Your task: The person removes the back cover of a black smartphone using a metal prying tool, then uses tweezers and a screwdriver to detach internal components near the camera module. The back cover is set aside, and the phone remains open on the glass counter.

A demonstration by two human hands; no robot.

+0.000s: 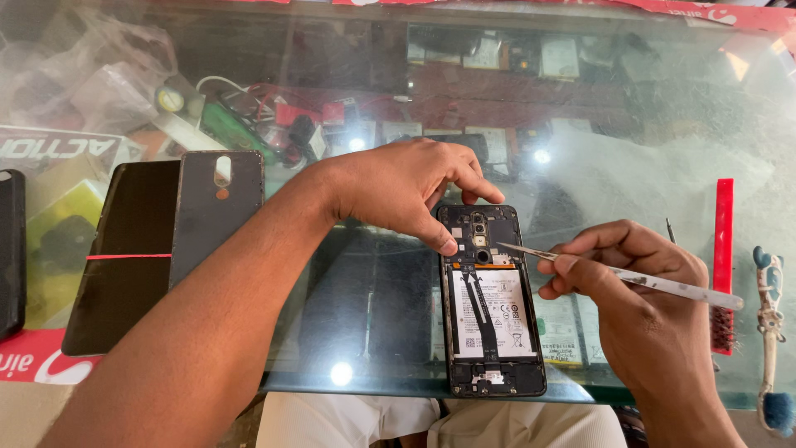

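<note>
An opened phone (491,332) lies face down on the glass counter (630,166), its back removed so the white battery and black flex cables show. My left hand (406,187) rests on the phone's top end, thumb and fingers pressing its upper left corner near the camera module. My right hand (630,286) holds metal tweezers (630,278) like a pen, their tip touching the phone's right edge just above the battery.
The phone's black back cover (217,211) lies at left beside a dark phone with a red band (124,257). A red-handled brush (724,257) and a small tool (771,332) lie at right. Clutter shows under the glass.
</note>
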